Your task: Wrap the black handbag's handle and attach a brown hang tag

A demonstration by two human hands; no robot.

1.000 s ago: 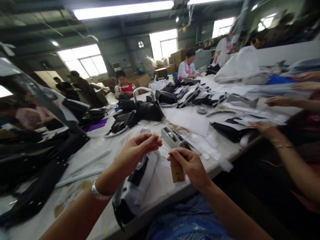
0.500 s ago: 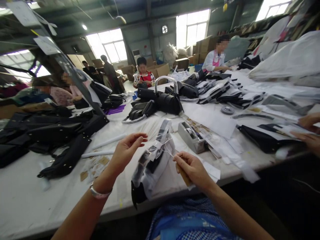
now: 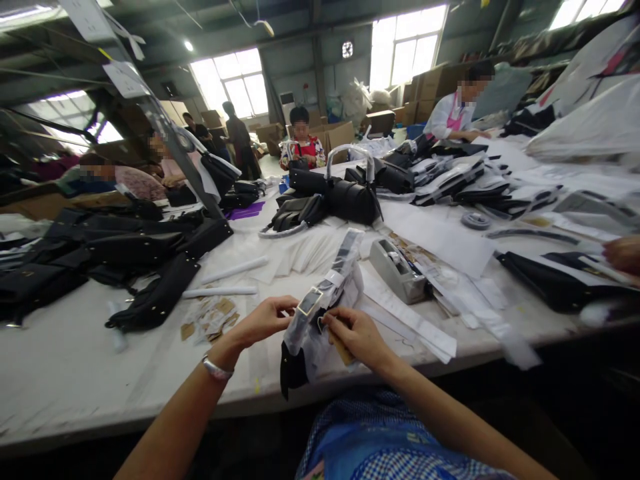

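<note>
A black handbag (image 3: 293, 368), wrapped partly in clear plastic and white paper, lies at the front edge of the table. Its plastic-covered strap (image 3: 345, 252) runs away from me and carries a gold buckle (image 3: 309, 302). At the strap's left side, by the buckle, my left hand (image 3: 265, 322) has its fingers closed against the edge, the tips partly hidden. My right hand (image 3: 356, 335) pinches a brown hang tag (image 3: 343, 349) with a white string, close to the right side of the strap.
A grey tape dispenser (image 3: 400, 270) stands right of the bag, beside paper strips (image 3: 417, 327). Small brown tags (image 3: 213, 317) and white rolled tubes (image 3: 220, 291) lie left. Black bags (image 3: 150, 267) are piled further left. A co-worker's hand (image 3: 623, 255) shows at right.
My left hand has come down to the strap beside the buckle. My right hand has brought the tag and string in against the strap. The view has shifted slightly left.
</note>
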